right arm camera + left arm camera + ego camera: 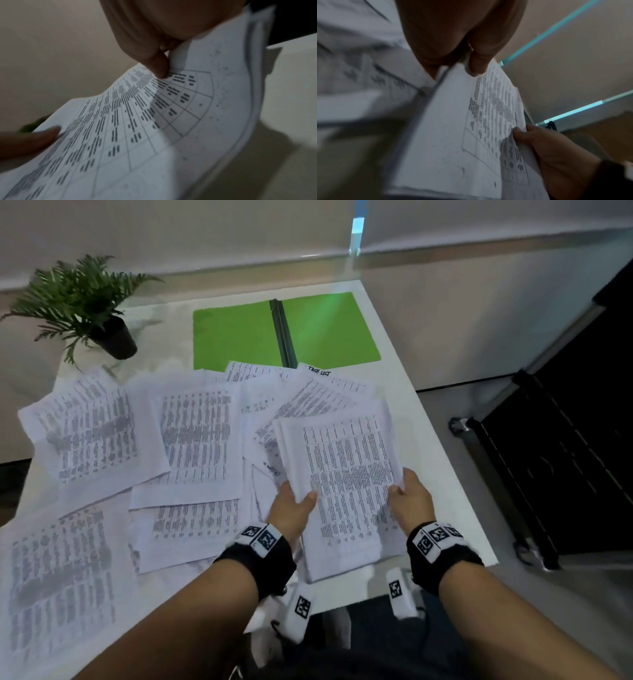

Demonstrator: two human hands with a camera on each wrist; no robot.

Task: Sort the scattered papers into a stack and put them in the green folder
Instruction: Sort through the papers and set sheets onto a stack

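— What have you got in the hands right now?

— I've got a stack of papers (346, 474) between both of them, lifted at the near right of the white surface (442, 474). My left hand (291, 506) holds its left edge, thumb on the printed face and fingers beneath. My right hand (409, 496) has the right edge the same way.

— So each grip is clamped on it?

— Yes. On the left wrist view the thumb (477, 63) presses down on the top sheet, pinching the stack (453, 135) against the fingers below. On the right wrist view the thumb (159, 66) pins the sheet's edge, and the stack (137, 121) bows downward between the two hands. The left thumb (42, 134) shows at the far side of that view.

— Are the sheets squared up?

— Not quite. In the right wrist view a few edges fan out behind the top sheet. The print is a table of rows and columns; I can't read it.

— And the rest of the papers?

— Loose sheets (202, 436) lie spread and overlapping across the left and middle of the surface, with more under the held stack. One at the back carries a handwritten heading (319, 372).

— The folder?

— The green folder (239, 333) lies open and flat at the far side of the surface, dark spine down its middle. The nearest loose sheets overlap its front edge. A potted fern (82, 302) stands to its left, apart from it.
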